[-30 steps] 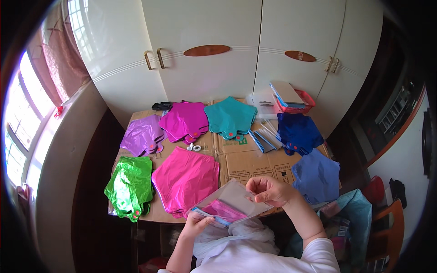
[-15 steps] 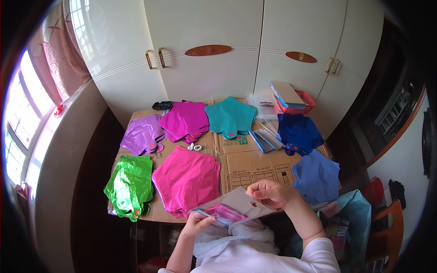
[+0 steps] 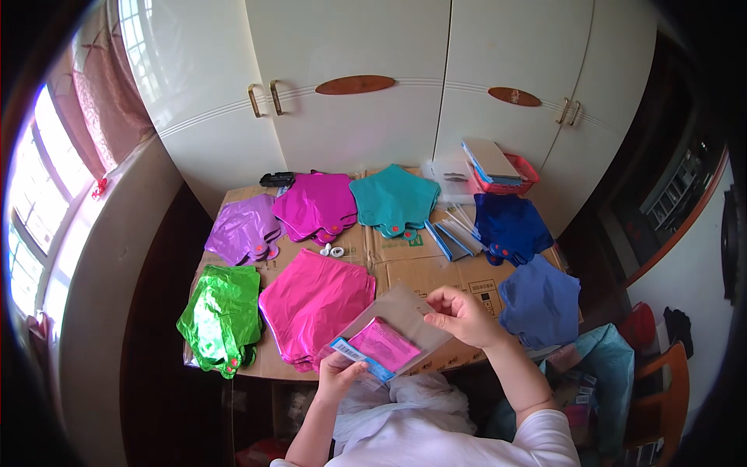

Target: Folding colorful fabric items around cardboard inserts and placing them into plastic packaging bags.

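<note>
Over the table's near edge I hold a clear plastic bag (image 3: 405, 305) tilted between both hands. Inside it lies a folded pink foil piece (image 3: 387, 344) with a blue card (image 3: 380, 369) that bears a barcode, near the bag's lower left. My left hand (image 3: 339, 377) is closed on that lower left corner, thumb on top. At the upper right, my right hand (image 3: 465, 317) pinches the bag's other end between thumb and fingers. Just left of the bag is a stack of star-shaped pink foil balloons (image 3: 315, 300).
More flat foil stacks line the cardboard-covered table: green (image 3: 222, 315), lilac (image 3: 243, 226), magenta (image 3: 317, 204), teal (image 3: 395, 198), dark blue (image 3: 510, 226) and pale blue (image 3: 541, 300). Blue-edged cards (image 3: 450, 240) lie at centre right. Behind them, a red basket (image 3: 527, 180) holds boards.
The bag has turned to face upward, so the pink foil and blue card show more fully. My right hand has shifted slightly up and outward.
</note>
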The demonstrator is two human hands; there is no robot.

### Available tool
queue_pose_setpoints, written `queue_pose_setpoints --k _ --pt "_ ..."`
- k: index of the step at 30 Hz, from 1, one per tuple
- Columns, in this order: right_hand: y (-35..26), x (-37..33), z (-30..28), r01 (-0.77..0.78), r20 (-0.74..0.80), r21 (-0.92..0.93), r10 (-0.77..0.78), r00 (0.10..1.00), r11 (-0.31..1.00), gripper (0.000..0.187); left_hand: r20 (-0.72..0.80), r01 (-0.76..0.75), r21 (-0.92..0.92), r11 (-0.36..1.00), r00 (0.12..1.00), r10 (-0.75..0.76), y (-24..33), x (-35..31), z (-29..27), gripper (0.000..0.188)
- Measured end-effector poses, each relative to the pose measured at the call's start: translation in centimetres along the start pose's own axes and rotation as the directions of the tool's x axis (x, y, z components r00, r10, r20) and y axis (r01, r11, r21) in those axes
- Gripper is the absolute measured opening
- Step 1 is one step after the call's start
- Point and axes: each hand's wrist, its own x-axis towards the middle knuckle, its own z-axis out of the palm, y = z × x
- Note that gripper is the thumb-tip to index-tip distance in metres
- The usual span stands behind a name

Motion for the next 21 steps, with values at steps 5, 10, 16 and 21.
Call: queue_pose_setpoints --k 5,10,16,21 --pt "0.0 0.2 -1.1 -0.082 -0.164 -0.172 0.054 0.985 0.982 0.016 -0.008 0.037 0.025 0.999 0.999 -0.037 -0.4 0.1 0.8 0.016" --pt "2.0 0.6 -3.3 -0.090 -0.189 -0.012 0.086 0.978 0.996 0.010 -0.043 0.167 0.026 0.986 0.985 -0.166 -0.3 0.3 2.3 0.017" --pt "4.9 1.0 -5.3 -0.046 -0.309 -0.135 0.002 0.951 0.990 0.005 -0.097 0.235 0.069 0.970 0.969 -0.228 -0.9 1.0 4.2 0.042" --pt "8.7 2.3 -8.2 -0.190 -0.337 -0.336 0.071 0.939 0.923 0.007 -0.085 -0.029 0.889 0.457 0.970 0.226 0.5 0.7 6.4 0.056"
